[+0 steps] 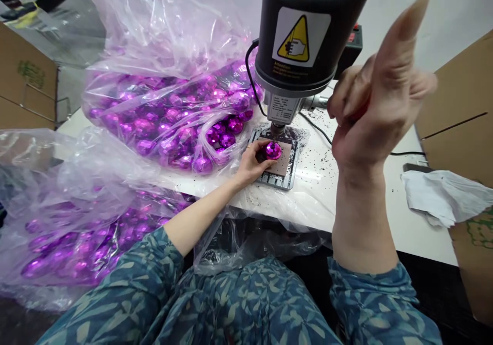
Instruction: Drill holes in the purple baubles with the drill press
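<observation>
Between the thumb and fingers of my left hand [254, 164] is a shiny magenta faceted ball [273, 150]. It sits on a square pad [284, 165] on the base plate of a bench drill press [285, 109], directly below the chuck [277, 129]. The ball's top meets the tool, though contact is too small to make out. On the right, my right hand [377, 98] is raised, its fingers curled round the press's feed handle [320, 102] and its thumb pointing up. Most of the grip is hidden by the fingers.
A large clear bag [154, 114] of similar balls lies left of the press; another [88, 242] sits lower left. Dark chips [318, 152] litter the white table [311, 201]. White cloth [447, 193] lies at right. Cardboard boxes [458, 98] flank the table; a black cable [408, 153] runs behind.
</observation>
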Motion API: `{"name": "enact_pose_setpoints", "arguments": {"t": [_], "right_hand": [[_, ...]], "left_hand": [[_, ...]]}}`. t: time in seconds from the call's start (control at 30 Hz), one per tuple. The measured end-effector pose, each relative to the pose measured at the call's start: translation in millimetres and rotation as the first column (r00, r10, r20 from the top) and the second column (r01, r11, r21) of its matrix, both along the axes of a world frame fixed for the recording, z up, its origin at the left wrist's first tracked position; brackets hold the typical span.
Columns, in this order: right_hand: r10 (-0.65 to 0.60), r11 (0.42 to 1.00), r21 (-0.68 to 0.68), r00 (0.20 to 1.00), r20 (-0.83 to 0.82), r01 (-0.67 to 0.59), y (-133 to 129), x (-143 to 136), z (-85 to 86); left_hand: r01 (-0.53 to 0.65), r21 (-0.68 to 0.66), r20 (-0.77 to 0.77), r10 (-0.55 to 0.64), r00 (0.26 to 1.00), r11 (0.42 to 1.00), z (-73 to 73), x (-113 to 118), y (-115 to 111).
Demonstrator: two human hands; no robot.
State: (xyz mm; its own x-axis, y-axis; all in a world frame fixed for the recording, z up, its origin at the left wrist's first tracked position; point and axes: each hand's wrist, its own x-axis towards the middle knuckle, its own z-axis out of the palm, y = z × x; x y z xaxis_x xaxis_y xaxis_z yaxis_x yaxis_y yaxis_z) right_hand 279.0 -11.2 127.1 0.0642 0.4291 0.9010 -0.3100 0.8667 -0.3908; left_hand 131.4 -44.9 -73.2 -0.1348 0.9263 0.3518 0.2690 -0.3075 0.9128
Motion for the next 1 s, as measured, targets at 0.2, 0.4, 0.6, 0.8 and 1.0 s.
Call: {"name": "enact_pose_setpoints", "arguments": {"t": [0.2,0.4,0.6,0.8,1.0], "right_hand": [[-0.249,0.959,-0.136,0.968,0.013,0.248,-27,-4,-7.2],[-0.393,0.9,-0.143,0.908,0.147,0.413,-31,0,-18.8],[-0.409,0.908,-0.059,0.907,0.098,0.415,-22,3,-37.3],[-0.348,0.926,0.159,0.937,0.015,0.342,-13,1,-46.7],[-0.287,0.908,0.314,0.958,-0.018,0.278,-4,3,-61.7]], "left_hand": [[0.003,0.001,0.006,-0.003,1.0,1.0,-1.5,0,0],[0.001,-0.003,0.015,-0.001,1.0,1.0,-3.6,0,1],[0.005,0.01,0.002,-0.005,1.0,1.0,-2.9,0,1],[0.002,0.015,-0.016,-0.002,1.0,1.0,0.3,0,-1],[-0.011,0.005,-0.011,0.011,1.0,1.0,-0.1,0,-1]]}}
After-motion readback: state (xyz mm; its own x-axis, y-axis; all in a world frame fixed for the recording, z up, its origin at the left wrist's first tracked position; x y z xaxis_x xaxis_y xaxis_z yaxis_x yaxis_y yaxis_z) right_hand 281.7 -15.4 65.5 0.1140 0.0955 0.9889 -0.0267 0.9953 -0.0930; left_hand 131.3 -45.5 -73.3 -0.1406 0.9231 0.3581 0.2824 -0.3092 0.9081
